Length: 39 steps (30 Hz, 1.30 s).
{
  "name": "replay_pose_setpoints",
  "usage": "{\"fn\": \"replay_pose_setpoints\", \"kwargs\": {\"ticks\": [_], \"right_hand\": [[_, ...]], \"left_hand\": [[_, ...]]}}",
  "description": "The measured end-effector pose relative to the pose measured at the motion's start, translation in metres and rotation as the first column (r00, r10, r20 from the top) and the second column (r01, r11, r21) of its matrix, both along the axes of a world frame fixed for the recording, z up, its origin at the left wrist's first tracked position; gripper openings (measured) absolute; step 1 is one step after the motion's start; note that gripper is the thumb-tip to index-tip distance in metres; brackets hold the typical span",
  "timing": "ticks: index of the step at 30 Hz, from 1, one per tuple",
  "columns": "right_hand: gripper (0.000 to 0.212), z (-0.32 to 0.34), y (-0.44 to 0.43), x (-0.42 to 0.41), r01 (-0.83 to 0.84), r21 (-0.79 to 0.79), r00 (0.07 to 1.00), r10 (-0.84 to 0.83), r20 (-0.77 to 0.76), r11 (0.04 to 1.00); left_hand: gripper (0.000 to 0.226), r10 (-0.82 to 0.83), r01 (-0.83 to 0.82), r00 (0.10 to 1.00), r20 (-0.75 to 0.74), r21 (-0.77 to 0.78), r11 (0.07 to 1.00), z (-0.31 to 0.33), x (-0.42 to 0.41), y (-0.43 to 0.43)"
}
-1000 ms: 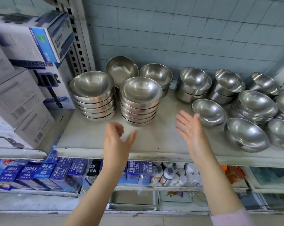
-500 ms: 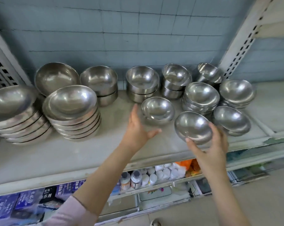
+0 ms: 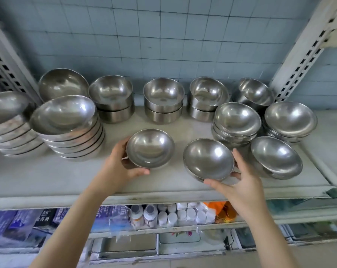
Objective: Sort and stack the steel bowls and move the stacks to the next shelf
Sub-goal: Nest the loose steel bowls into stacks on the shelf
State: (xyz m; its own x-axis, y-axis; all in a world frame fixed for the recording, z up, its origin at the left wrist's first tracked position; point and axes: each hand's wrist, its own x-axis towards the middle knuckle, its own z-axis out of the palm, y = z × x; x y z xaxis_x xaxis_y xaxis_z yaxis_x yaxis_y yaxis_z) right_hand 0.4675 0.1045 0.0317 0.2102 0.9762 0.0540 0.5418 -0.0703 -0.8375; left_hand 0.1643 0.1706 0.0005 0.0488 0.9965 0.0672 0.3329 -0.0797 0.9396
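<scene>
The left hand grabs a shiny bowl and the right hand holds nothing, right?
No. The right hand is not empty: it holds the right bowl, tilted. The left hand does hold the left bowl. The head view shows both.

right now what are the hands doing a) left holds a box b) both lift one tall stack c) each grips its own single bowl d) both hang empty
c: the left hand grips the centre bowl by its rim, and the right hand grips the tilted bowl beside it.
</scene>
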Motion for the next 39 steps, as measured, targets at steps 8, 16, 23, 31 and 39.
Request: {"fn": "replay_pose_setpoints", "kwargs": {"ticks": [8, 16, 23, 31, 39], "right_hand": [[0.129, 0.036, 0.045, -0.059, -0.236, 0.117, 0.947, 0.255, -0.195, 0.965], [0.125, 0.017, 0.071, -0.107, -0.364, 0.036, 0.930, 0.365, -0.043, 0.931], [0.129, 0.013, 0.070, -0.105, -0.338, -0.016, 0.941, 0.338, 0.003, 0.941], [0.124, 0.041, 0.069, -0.085, -0.448, -0.044, 0.894, 0.448, -0.016, 0.893], [0.099, 0.068, 0.099, 0.010, -0.046, 0.124, 0.952, 0.006, 0.307, 0.991]], "left_hand": [[0.098, -0.002, 0.002, 1.000, -0.025, 0.005, 1.000, 0.003, -0.009, -0.006], [0.100, -0.002, 0.001, 0.999, -0.055, -0.016, 1.000, 0.003, -0.013, -0.006], [0.100, -0.022, 0.022, 0.999, -0.037, -0.015, 1.000, 0.004, -0.014, -0.007], [0.112, 0.031, -0.030, 0.999, 0.015, -0.069, 0.997, -0.001, -0.007, -0.005], [0.103, 0.076, -0.074, 0.997, 0.021, -0.064, 0.995, 0.005, 0.022, 0.004]]}}
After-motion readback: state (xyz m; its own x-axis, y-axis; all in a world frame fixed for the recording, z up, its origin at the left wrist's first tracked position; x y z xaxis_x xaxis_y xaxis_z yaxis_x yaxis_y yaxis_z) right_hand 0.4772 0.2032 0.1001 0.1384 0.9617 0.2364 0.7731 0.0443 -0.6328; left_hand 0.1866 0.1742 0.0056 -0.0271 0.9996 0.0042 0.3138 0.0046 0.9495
